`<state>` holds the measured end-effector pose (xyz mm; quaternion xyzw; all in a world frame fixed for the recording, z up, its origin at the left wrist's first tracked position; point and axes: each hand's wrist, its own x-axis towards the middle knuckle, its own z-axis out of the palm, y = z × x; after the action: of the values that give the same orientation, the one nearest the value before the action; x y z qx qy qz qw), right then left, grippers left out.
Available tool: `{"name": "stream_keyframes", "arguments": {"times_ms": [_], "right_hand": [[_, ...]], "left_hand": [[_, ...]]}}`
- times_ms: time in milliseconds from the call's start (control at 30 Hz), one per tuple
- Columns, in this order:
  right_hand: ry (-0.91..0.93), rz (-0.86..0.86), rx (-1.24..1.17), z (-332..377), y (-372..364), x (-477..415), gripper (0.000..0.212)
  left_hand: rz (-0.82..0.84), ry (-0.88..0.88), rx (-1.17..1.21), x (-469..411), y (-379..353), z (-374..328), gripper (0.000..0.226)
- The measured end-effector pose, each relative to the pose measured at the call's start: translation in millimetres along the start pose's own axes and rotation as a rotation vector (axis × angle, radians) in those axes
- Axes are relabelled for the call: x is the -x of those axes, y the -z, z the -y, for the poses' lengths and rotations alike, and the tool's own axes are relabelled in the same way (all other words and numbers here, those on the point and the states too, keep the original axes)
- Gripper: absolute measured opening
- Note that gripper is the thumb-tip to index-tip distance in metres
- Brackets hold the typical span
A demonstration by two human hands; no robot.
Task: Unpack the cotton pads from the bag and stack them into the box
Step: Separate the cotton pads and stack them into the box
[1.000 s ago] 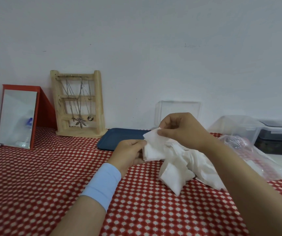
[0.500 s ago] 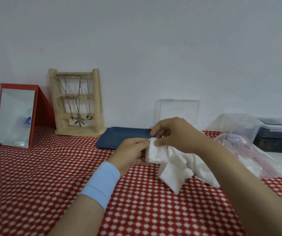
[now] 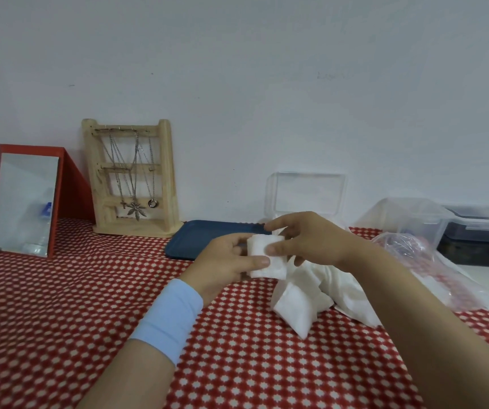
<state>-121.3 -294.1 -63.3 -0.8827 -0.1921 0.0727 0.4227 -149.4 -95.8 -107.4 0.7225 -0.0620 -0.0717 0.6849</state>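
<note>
cloth: red-white check tablecloth nearest me, under everything; light-blue wristband on my L forearm.
L hand: left hand, thumb across the front face and fingers curled behind, pinching the held pads at their L edge, just above the cloth.
held pads: small squared wad of white pads between both hands, edges approx aligned; count can't be told.
R hand: right hand, thumb on the front face, index over the top edge, so it grips the same wad from the R side.
loose pile: loose pile of pads slumped on the cloth just below my R hand; unsorted.
bag: clear bag crumpled just beyond my R forearm; contents too blurred to judge, looks mostly emptied.
tray: blue tray behind my hands, flat on the cloth.
box: clear box, lid upright near the wall, body hidden by my R hand; can't see any pads inside.
far L: wooden jewellery stand, red-framed mirror at the wall.
progress (est.): unpacking approx done; stacking barely begun. One wad squared up, not yet in the box, whole pile left.
</note>
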Motion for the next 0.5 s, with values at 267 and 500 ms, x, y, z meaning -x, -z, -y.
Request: {"name": "stream_keyframes", "arguments": {"times_ms": [267,500], "right_hand": [[0.000,0.056,-0.065,-7,8,1,0.023],[-0.077,-0.009,-0.044,-8,48,-8,0.013]], "left_hand": [[-0.022,0.035,-0.230,-4,-5,-9,0.046],[0.038,-0.037,-0.460,-44,-17,-48,0.061]]}}
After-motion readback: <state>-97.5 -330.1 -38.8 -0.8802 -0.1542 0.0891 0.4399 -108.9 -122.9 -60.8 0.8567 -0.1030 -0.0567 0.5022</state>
